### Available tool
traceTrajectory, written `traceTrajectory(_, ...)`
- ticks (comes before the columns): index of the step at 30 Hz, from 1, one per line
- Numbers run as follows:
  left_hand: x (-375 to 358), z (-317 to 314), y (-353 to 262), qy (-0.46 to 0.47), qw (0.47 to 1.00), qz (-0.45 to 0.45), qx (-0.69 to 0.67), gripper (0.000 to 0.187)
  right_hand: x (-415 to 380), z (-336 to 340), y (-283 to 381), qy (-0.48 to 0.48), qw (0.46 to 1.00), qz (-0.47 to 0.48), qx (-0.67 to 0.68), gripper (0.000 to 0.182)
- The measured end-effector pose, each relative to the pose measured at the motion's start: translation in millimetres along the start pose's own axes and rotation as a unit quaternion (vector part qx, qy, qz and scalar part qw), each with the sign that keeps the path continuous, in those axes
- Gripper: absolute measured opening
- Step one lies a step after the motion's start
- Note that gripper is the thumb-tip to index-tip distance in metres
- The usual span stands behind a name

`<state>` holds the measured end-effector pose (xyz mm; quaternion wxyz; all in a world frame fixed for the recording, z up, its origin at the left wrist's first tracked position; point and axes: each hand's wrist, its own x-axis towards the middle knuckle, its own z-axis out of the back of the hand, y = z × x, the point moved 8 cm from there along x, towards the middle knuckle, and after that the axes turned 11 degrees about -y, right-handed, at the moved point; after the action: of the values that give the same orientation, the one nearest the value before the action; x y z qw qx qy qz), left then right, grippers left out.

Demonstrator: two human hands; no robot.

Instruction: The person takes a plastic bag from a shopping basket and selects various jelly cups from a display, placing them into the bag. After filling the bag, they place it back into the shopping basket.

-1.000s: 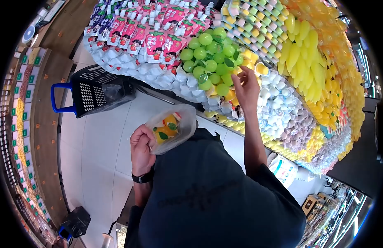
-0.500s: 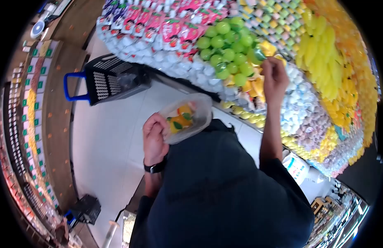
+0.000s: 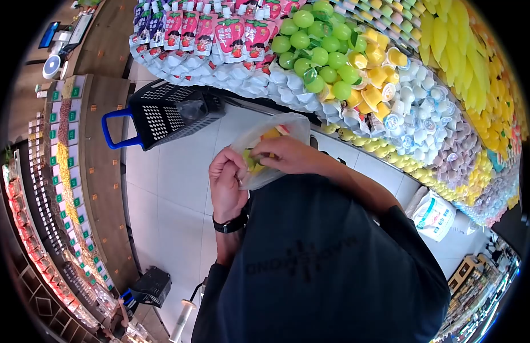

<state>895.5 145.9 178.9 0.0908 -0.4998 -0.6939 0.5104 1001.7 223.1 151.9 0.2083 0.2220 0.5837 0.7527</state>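
My left hand (image 3: 227, 178) is closed on the near-left edge of a translucent plastic bag (image 3: 262, 181), which hangs open in front of my body. Inside it lie yellow-orange pieces (image 3: 271, 134) with bits of green. My right hand (image 3: 285, 155) reaches over the bag's mouth from the right, fingers curled down close to the contents. Something green shows by those fingertips, but whether they grip it is hidden. Beyond the bag, a cluster of round green grape-like pieces (image 3: 319, 55) with leaves sits on the display, beside yellow jelly cups (image 3: 376, 74).
Pink pouches (image 3: 230, 37), white cups (image 3: 419, 97) and yellow banana-shaped pieces (image 3: 453, 54) fill the sloping display. A black basket with a blue handle (image 3: 117, 129) stands on the floor at left. Another basket (image 3: 153, 286) is lower left. A white sack (image 3: 434, 216) lies at right.
My right hand has come from the leafy edge of the green cluster, down and left to the bag. The view has shifted a little; my left hand still holds the bag.
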Motion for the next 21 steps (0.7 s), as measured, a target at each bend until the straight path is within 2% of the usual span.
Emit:
traceTrajectory(2, -1.8, 1.6, 0.7, -0.001, 1.0, -0.003, 0.009, 0.022, -1.8, -22.8, -11.2, 0.058, 0.998, 0.023, -0.013, 0.026)
traceTrajectory(7, -3.5, 8.6, 5.7, -0.029, 0.998, -0.016, 0.057, 0.022, -3.4, -28.7, -22.1, 0.053, 0.997, -0.022, -0.054, 0.03)
traceTrajectory(10, -3.4, 8.0, 6.7, 0.007, 0.999, -0.013, 0.029, 0.02, -3.4, -23.4, -26.0, 0.03, 0.997, -0.042, -0.05, 0.03)
traceTrajectory(13, -1.1, 13.8, 8.8, -0.018, 1.0, -0.009, 0.016, 0.02, -1.8, -21.8, -24.0, 0.023, 0.999, 0.006, -0.038, 0.029)
traceTrajectory(15, -1.2, 16.7, 9.4, -0.029, 0.999, -0.008, 0.013, 0.019, -8.7, -30.1, -22.4, 0.078, 0.992, 0.051, -0.088, 0.028)
traceTrajectory(16, -1.4, 15.1, 11.0, -0.014, 1.0, 0.0, 0.019, 0.019, -10.2, -27.3, -20.2, 0.078, 0.992, 0.048, -0.092, 0.028)
traceTrajectory(18, -2.9, 11.7, 11.4, 0.003, 1.0, 0.009, 0.019, 0.019, -11.0, -12.1, -0.1, 0.03, 0.99, 0.111, -0.079, 0.025)
traceTrajectory(19, -4.3, 11.0, 6.6, -0.007, 1.0, 0.001, 0.008, 0.02, -11.9, -2.3, 6.1, 0.033, 0.99, 0.109, -0.083, 0.025)
traceTrajectory(21, -5.7, 13.5, 1.6, -0.036, 0.999, -0.017, -0.004, 0.021, -13.1, 41.3, 8.7, -0.026, 0.994, 0.014, -0.109, 0.023)
